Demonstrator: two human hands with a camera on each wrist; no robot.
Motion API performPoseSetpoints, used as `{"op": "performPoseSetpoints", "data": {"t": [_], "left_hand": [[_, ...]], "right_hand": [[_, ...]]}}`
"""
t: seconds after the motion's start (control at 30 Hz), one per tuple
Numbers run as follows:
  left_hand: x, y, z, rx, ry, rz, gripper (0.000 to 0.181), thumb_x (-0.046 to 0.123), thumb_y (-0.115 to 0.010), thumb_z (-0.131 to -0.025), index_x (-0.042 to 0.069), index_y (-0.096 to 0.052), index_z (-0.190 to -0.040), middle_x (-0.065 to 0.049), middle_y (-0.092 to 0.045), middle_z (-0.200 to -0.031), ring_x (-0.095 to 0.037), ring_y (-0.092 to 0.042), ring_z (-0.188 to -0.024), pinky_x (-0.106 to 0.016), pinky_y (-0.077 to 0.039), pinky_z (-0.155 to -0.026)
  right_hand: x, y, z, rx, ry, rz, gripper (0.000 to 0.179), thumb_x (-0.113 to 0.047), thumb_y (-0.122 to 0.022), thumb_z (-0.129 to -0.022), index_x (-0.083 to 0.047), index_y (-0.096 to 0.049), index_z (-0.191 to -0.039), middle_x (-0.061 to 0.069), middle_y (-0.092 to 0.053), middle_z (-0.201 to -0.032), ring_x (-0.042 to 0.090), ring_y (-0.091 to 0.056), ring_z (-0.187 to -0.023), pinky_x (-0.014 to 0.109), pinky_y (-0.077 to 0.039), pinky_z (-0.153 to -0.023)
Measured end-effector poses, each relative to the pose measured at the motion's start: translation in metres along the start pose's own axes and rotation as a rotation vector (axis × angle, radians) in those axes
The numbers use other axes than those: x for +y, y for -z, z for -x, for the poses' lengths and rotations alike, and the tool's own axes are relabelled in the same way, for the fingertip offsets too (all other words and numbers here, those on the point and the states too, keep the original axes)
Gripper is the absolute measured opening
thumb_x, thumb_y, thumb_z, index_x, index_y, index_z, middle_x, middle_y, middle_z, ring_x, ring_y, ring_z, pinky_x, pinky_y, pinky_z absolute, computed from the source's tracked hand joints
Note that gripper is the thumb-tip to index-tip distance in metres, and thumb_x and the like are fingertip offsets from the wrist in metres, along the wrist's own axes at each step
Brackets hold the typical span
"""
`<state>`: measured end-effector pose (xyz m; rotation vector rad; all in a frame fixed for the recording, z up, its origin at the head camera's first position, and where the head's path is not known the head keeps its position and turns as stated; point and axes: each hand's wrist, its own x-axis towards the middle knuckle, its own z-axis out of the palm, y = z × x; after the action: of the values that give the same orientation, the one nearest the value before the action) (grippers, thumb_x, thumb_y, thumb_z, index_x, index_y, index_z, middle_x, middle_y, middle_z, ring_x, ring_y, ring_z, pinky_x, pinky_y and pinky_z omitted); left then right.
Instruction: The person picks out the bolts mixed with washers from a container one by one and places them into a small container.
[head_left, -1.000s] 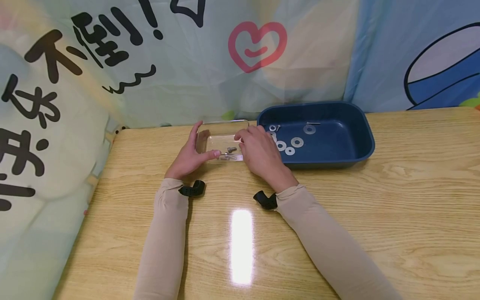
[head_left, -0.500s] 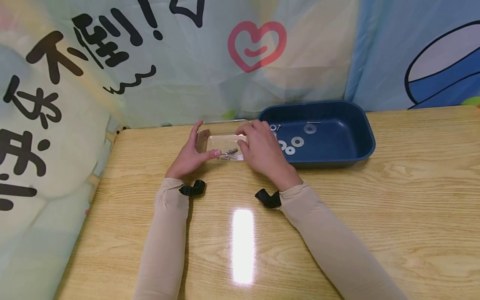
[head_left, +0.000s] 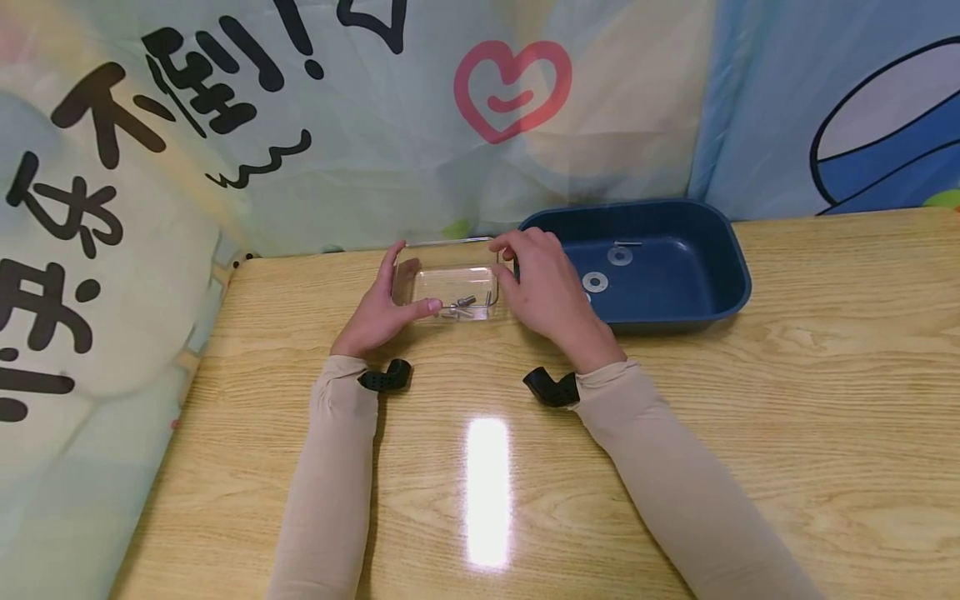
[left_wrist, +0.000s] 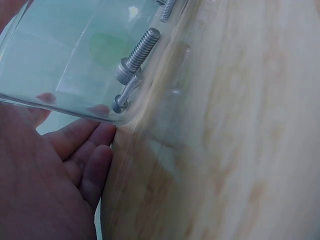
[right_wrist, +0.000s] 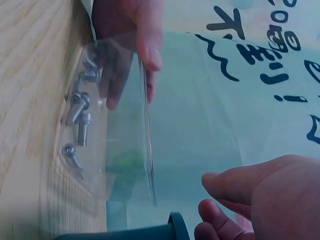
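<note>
My left hand point(head_left: 380, 313) grips the left end of a clear plastic box point(head_left: 442, 280), thumb over its near rim and fingers along the far side. Several silver bolts point(head_left: 465, 301) lie in the box along its near side. Ridged socket heads and threaded shanks show on the bolts point(left_wrist: 140, 52) in the left wrist view. At the box's right end is my right hand point(head_left: 553, 292), its fingers loosely bent with nothing seen between them. It overlaps the left end of a dark blue tub point(head_left: 675, 319). In the right wrist view the thumb point(right_wrist: 225, 182) is apart from the box.
Inside the tub are flat washers point(head_left: 596, 282) and a thin screw point(head_left: 627, 243); the tub's left part is hidden behind my right hand. A printed cloth point(head_left: 360, 167) hangs along the back and left edges of the wooden table point(head_left: 420, 483).
My right hand has drawn back from inside the box toward the right and away from me, its fingers loosening. Another bolt now shows at the box's right end. The left hand has stayed put.
</note>
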<state>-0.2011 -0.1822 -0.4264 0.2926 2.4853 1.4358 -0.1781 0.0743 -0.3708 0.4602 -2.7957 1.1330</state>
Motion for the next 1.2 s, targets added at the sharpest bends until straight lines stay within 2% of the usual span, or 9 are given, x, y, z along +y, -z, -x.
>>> {"op": "performPoseSetpoints", "data": {"t": [0.33, 0.77, 0.97, 1.2], "left_hand": [[-0.001, 0.001, 0.0, -0.007, 0.0, -0.005, 0.103, 0.039, -0.075, -0.09, 0.031, -0.002, -0.162, -0.002, -0.034, -0.161, -0.023, -0.02, -0.151, -0.056, -0.018, -0.118], [0.0, -0.001, 0.001, -0.003, 0.009, -0.007, 0.105, 0.041, -0.077, -0.089, 0.028, -0.003, -0.162, -0.003, -0.034, -0.161, -0.024, -0.021, -0.151, -0.055, -0.019, -0.118], [0.0, -0.001, 0.0, -0.002, 0.009, -0.008, 0.105, 0.042, -0.077, -0.088, 0.029, -0.003, -0.162, -0.002, -0.034, -0.161, -0.025, -0.021, -0.151, -0.056, -0.02, -0.118], [0.001, 0.0, 0.001, -0.004, 0.013, 0.002, 0.105, 0.04, -0.077, -0.089, 0.03, -0.003, -0.162, -0.002, -0.034, -0.161, -0.024, -0.022, -0.151, -0.055, -0.02, -0.118]], "right_hand": [[0.012, 0.007, -0.003, 0.043, -0.005, -0.057, 0.026, -0.009, -0.06, -0.1, 0.001, -0.064, -0.123, 0.016, -0.059, -0.107, 0.032, -0.051, -0.097, 0.045, -0.042, -0.09], [0.03, 0.014, -0.005, 0.06, -0.101, -0.148, 0.026, -0.01, -0.06, -0.1, -0.001, -0.063, -0.124, 0.016, -0.058, -0.111, 0.031, -0.053, -0.101, 0.045, -0.042, -0.091], [0.037, 0.017, -0.006, 0.078, -0.117, -0.146, 0.026, -0.01, -0.061, -0.1, 0.0, -0.063, -0.124, 0.018, -0.06, -0.112, 0.032, -0.054, -0.103, 0.046, -0.042, -0.093], [0.045, 0.021, -0.006, 0.057, -0.146, -0.127, 0.03, -0.012, -0.061, -0.1, 0.0, -0.061, -0.127, 0.019, -0.059, -0.115, 0.034, -0.052, -0.105, 0.048, -0.041, -0.093]]}}
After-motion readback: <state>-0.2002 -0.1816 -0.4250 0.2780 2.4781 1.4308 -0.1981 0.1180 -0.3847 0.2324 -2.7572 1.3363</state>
